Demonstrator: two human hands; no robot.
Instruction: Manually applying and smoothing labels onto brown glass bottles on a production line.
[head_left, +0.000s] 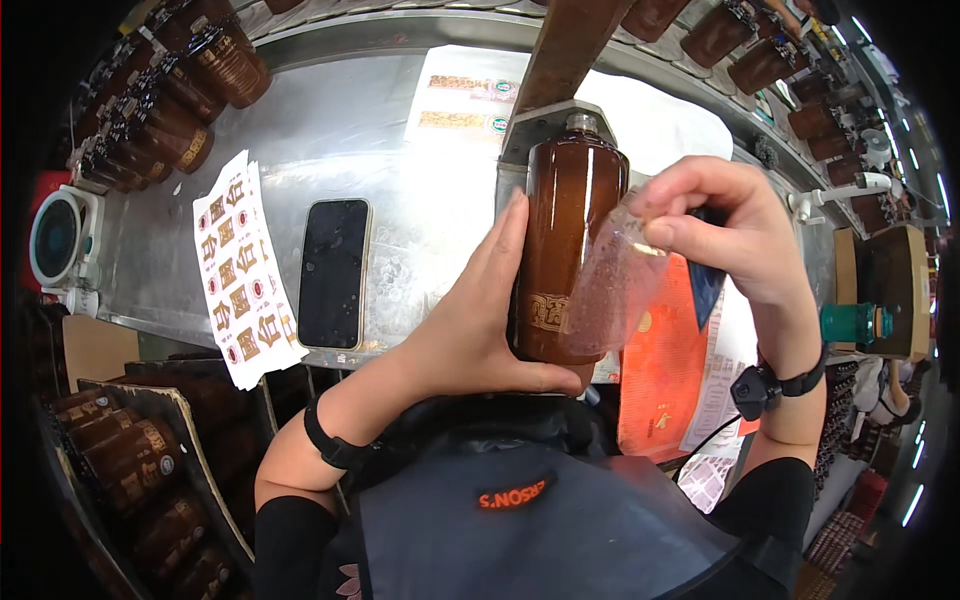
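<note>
A glossy brown bottle (572, 190) lies on the bench with its neck pointing away from me, gold ornament showing near its base. My left hand (470, 310) grips it, fingers along the left side and thumb across the base. Between thumb and fingertips my right hand (715, 225) pinches a clear plastic film (622, 285). The film hangs over the bottle's lower right side; whether it touches the glaze I cannot tell. A dark metal holder (513, 148) shows behind the bottle, and most of it is hidden.
Left of the bottle lie a black phone (335, 270) and printed decal sheets (243, 270). Another decal sheet (455, 90) lies behind. An orange printed sheet (660, 370) is under my right arm. Brown bottles (225, 65) stand at the far left, and more fill a crate (165, 400).
</note>
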